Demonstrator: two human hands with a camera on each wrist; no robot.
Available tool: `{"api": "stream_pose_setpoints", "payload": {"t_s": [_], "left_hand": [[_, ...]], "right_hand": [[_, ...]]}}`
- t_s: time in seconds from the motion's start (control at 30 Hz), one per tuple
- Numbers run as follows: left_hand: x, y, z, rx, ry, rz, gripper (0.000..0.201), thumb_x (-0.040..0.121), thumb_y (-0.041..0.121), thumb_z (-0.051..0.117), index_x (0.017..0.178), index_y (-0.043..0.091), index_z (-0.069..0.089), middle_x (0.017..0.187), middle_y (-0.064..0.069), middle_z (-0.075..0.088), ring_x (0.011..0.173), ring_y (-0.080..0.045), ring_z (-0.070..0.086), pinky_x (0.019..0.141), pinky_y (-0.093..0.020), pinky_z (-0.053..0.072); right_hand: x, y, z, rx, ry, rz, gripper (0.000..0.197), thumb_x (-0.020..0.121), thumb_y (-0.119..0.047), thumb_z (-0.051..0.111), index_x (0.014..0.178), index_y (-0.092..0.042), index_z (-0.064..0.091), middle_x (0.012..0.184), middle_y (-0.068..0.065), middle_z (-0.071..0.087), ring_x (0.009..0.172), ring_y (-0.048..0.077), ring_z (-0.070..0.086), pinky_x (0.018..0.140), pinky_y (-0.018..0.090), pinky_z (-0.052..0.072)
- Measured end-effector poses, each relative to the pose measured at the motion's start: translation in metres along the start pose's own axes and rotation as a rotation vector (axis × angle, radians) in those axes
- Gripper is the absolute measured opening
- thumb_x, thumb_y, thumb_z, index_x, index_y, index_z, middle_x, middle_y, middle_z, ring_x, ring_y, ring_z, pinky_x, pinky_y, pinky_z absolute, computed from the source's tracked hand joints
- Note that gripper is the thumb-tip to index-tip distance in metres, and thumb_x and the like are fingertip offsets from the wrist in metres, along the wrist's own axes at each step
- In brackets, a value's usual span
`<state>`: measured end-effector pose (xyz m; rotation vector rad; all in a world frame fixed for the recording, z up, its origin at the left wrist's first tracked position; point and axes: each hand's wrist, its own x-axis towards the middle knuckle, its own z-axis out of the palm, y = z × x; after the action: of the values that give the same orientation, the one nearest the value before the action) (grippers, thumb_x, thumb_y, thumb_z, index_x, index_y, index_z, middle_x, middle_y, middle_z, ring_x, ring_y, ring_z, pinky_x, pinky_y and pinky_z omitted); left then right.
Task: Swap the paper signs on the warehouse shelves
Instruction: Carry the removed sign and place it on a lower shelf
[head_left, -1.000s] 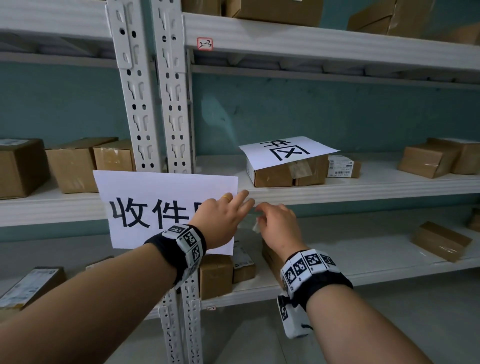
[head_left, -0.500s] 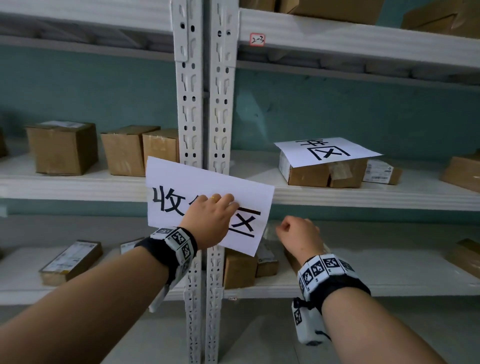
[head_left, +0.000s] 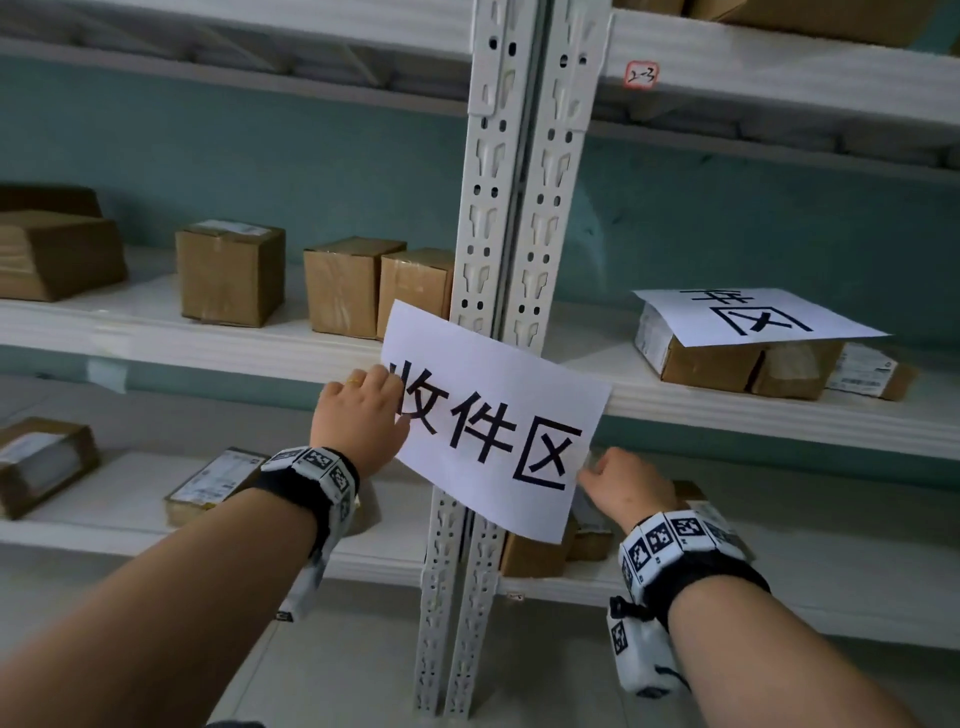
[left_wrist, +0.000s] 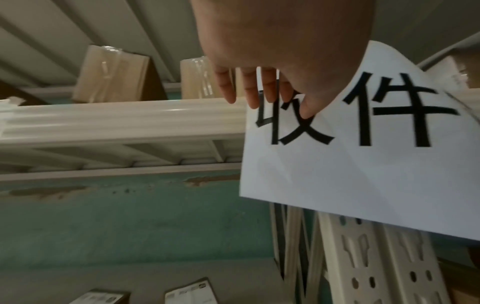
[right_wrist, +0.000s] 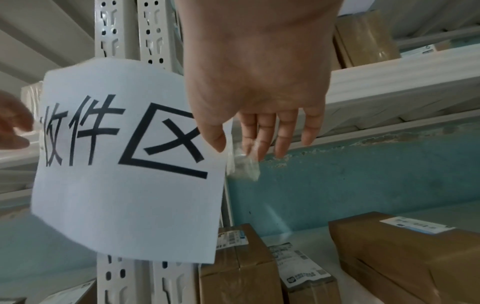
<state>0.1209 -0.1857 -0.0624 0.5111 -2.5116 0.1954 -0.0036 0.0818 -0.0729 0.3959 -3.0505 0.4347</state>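
Observation:
A white paper sign with three black characters hangs tilted across the shelf uprights, right end lower. My left hand covers its left edge; in the left wrist view the fingertips and thumb lie on the front of the sign, at the shelf beam. My right hand is at the sign's lower right corner. Its thumb touches the front of the sign, and a scrap of clear tape hangs at the straight fingers. A second sign lies on boxes.
Several cardboard boxes stand on the middle shelf left of the uprights, and more boxes sit under the second sign on the right. Parcels lie on the lower shelf. A small label marks the upper beam.
The sign has moved rightward across the uprights and tilted, right end down. My left hand went from its right part to its left edge. My right hand stays by the right edge.

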Motion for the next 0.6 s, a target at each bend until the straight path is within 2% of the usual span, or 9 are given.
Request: {"api": "stream_pose_setpoints", "payload": {"t_s": [0.1,0.2,0.27,0.37,0.43,0.5,0.6], "left_hand": [[0.001,-0.013,0.006,-0.048,-0.01,-0.127,0.041,0.091,0.046,0.045,0.117,0.016,0.055,0.116,-0.002,0.055,0.109,-0.024,0.053,0.089,-0.037,0.041],[0.004,-0.017,0.011,-0.048,-0.064,-0.198,0.049,0.091,0.052,0.041,0.12,0.015,0.052,0.12,-0.003,0.054,0.112,-0.024,0.051,0.091,-0.037,0.041],[0.006,-0.015,0.014,-0.059,-0.079,-0.203,0.049,0.092,0.053,0.04,0.122,0.016,0.052,0.121,-0.002,0.054,0.113,-0.023,0.051,0.092,-0.037,0.041],[0.008,-0.009,0.016,-0.098,-0.062,-0.185,0.048,0.091,0.054,0.041,0.12,0.018,0.052,0.119,-0.001,0.055,0.112,-0.022,0.052,0.091,-0.037,0.041],[0.009,-0.005,0.017,-0.114,-0.056,-0.171,0.048,0.091,0.055,0.041,0.121,0.019,0.052,0.119,0.0,0.055,0.112,-0.022,0.052,0.091,-0.037,0.041],[0.009,-0.001,0.016,-0.124,-0.061,-0.162,0.047,0.091,0.054,0.041,0.121,0.02,0.051,0.119,0.0,0.055,0.112,-0.022,0.052,0.09,-0.037,0.041],[0.008,0.002,0.014,-0.133,-0.06,-0.149,0.045,0.091,0.053,0.043,0.119,0.019,0.052,0.117,0.0,0.055,0.111,-0.023,0.052,0.089,-0.037,0.041]], "right_hand": [[0.001,-0.004,0.006,0.022,-0.067,0.06,0.038,0.084,-0.05,0.046,0.102,-0.018,0.055,0.091,0.002,0.061,0.088,0.025,0.061,0.089,0.041,0.049],[0.005,-0.003,0.013,0.034,-0.098,0.085,0.057,0.081,-0.057,0.047,0.12,-0.015,0.05,0.105,0.005,0.063,0.098,0.026,0.061,0.093,0.043,0.047],[0.006,-0.004,0.014,0.014,-0.13,0.091,0.06,0.082,-0.057,0.049,0.124,-0.013,0.048,0.112,0.006,0.063,0.095,0.024,0.061,0.088,0.037,0.048],[0.008,-0.007,0.015,-0.027,-0.184,0.077,0.044,0.082,-0.053,0.051,0.099,-0.013,0.06,0.081,0.0,0.064,0.075,0.018,0.063,0.066,0.027,0.048],[0.009,-0.013,0.015,-0.065,-0.196,0.089,0.037,0.082,-0.053,0.05,0.09,-0.019,0.058,0.078,-0.001,0.063,0.073,0.018,0.061,0.066,0.026,0.048],[0.008,-0.022,0.013,-0.098,-0.15,0.108,0.038,0.079,-0.054,0.05,0.096,-0.02,0.058,0.098,0.003,0.066,0.085,0.023,0.06,0.079,0.033,0.051],[0.008,-0.036,0.004,-0.078,0.037,0.114,0.052,0.084,-0.043,0.052,0.126,-0.012,0.048,0.13,0.011,0.054,0.116,0.031,0.051,0.095,0.041,0.044]]}}
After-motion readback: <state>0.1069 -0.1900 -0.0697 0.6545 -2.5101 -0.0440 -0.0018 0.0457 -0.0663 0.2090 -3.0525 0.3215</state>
